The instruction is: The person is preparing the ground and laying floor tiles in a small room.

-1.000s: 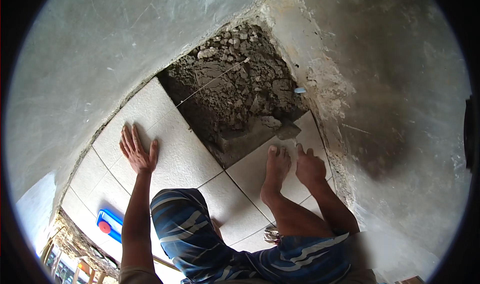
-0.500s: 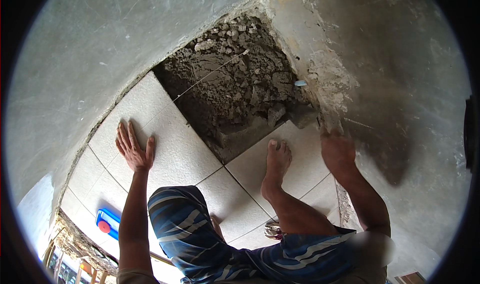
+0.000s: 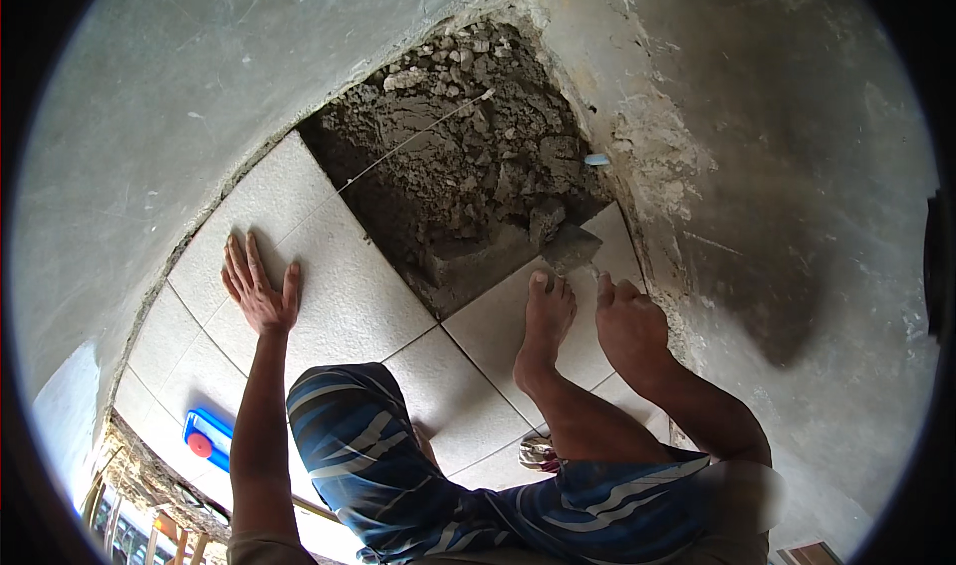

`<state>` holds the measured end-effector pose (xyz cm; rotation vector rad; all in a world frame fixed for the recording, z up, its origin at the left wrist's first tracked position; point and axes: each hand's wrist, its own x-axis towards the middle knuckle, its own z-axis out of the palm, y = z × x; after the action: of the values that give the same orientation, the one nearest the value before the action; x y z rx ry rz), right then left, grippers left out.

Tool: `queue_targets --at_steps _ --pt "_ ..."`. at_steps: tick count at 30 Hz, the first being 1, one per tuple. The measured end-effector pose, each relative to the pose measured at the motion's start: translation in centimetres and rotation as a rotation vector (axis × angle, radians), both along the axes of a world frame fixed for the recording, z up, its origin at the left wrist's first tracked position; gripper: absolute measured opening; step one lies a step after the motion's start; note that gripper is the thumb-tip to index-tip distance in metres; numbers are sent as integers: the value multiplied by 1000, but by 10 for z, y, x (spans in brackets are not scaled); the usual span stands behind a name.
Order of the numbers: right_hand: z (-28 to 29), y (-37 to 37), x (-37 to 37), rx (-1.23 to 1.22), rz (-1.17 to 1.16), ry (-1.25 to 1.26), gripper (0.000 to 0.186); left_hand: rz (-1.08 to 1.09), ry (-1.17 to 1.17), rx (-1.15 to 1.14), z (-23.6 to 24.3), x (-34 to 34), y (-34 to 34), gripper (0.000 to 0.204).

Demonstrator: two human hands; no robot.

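Bracing: you are pressing your left hand [image 3: 257, 294] open and flat on a laid white tile [image 3: 344, 296].
Gripping: your right hand [image 3: 627, 326] is closing around what looks like a trowel handle; the trowel blade [image 3: 571, 248] is lying at the mortar bed [image 3: 468, 157] edge.
Technique: you are best keeping the blade flat, levelling mortar to the string line [image 3: 418, 139].
Obscuring: your fingers are hiding the handle itself.
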<state>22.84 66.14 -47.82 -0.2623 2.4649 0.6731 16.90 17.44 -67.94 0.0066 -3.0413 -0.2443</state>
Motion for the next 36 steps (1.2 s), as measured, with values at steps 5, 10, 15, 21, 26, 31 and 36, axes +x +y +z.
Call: queue_targets --at_steps 5,10,15,21,26,31,36 --pt "-13 -1 4 -53 -23 34 44 13 14 -18 -10 6 -6 89" --pt "2 -2 19 -165 -227 -39 49 16 -11 -1 0 -2 2 89" --pt "-35 13 17 -217 -356 -100 54 8 -6 -14 -4 1 5 87" --pt "30 14 -53 -175 -337 -250 54 -8 17 -26 0 2 -3 87" --pt "50 15 -56 -263 -451 -177 50 1 -3 -33 -4 2 2 87" --pt "63 -2 -25 -213 -443 -300 51 -15 26 1 -3 2 -3 88" --pt "38 6 -15 -106 -346 -137 49 2 -10 -24 -4 2 -1 88"
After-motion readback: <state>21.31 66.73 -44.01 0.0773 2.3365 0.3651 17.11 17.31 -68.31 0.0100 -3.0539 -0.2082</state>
